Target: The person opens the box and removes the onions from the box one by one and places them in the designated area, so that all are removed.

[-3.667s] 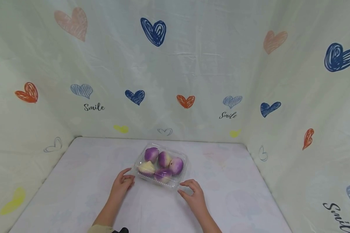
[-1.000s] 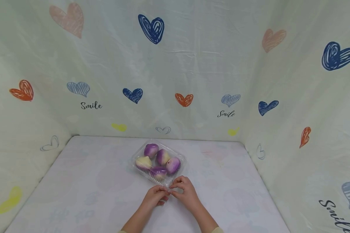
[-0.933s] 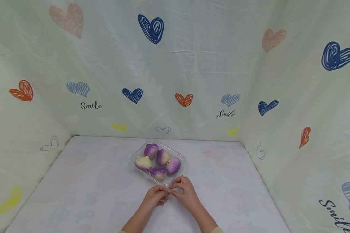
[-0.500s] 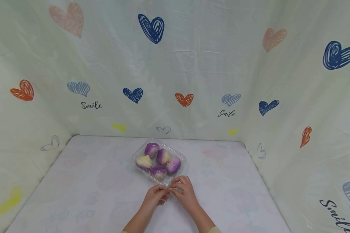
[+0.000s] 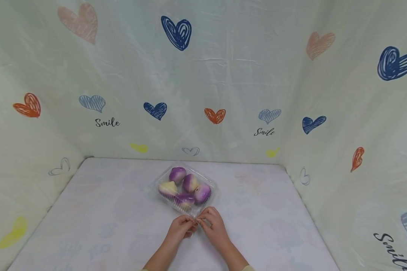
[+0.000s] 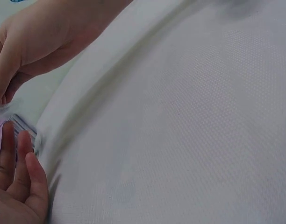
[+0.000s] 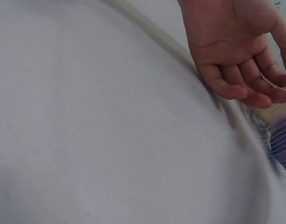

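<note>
A clear plastic clamshell box [image 5: 202, 177] stands on the table with its lid over several purple-and-cream turnips [image 5: 191, 183]. My left hand [image 5: 180, 227] pinches the box's edge at its near right corner between thumb and forefinger, the other fingers loosely bent. Right beside it, my right hand [image 5: 214, 227] has thumb and fingertips at the same corner, pinching the rim. The fingertips of both hands nearly meet and hide the corner itself. In the left wrist view, a little of the box's ribbed wall shows beyond the fingers.
The box sits toward the back of a white-covered table [image 5: 274, 214]. A pale curtain [image 5: 237, 94] with printed hearts and words rises behind the table and on both sides of it.
Earlier my hands were apart at the box's left side and near right corner; the left has since come across to join the right. The box shifted slightly. Lately only small finger movements show.
</note>
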A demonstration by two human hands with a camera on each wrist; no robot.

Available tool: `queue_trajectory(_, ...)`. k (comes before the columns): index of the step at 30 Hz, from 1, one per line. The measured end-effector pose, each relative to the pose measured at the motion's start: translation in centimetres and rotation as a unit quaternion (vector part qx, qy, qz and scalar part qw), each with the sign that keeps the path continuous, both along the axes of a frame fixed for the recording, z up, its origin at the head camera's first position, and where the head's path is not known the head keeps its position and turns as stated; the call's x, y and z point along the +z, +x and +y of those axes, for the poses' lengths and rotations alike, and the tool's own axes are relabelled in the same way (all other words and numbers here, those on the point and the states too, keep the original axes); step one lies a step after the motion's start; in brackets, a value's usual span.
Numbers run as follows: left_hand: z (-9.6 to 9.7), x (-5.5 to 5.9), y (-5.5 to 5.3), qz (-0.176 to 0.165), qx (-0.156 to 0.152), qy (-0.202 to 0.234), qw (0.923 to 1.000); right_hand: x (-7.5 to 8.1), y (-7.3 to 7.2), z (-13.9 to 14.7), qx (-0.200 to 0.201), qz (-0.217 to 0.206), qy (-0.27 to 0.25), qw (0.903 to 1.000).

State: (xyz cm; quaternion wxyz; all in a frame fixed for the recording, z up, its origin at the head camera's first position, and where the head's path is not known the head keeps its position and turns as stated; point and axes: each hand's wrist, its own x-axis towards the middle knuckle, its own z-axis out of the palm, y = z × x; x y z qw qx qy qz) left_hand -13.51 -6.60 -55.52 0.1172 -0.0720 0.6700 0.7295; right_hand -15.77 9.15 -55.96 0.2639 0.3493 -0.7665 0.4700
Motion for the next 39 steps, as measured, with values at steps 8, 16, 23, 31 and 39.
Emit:
queue_trajectory(8, 0.0, -0.1, 0.3, -0.001, 0.012, 0.033, 0.9994, 2.1, 1.0, -0.6, 0.005, -0.003, 0.005, 1.0)
queue_trajectory(16, -0.1, -0.3, 0.4, -0.001, 0.014, 0.048, 0.9988, -0.8, -0.1, -0.5, -0.007, -0.005, 0.011, 0.9999)
queue_trajectory(23, -0.1, -0.3, 0.4, -0.003, 0.016, 0.054, 0.9984, -0.7, 0.0, -0.6, -0.008, -0.036, 0.011, 0.9993)
queue_trajectory(31, 0.3, -0.5, 0.1, -0.008, 0.028, 0.049, 0.9984, -0.9, -0.2, -0.6, -0.013, -0.037, 0.011, 0.9992)
queue_trajectory(39, 0.8, 0.1, 0.4, 0.002, 0.04, 0.061, 0.9973, 0.9, 0.4, -1.0, -0.008, -0.024, -0.018, 0.9995)
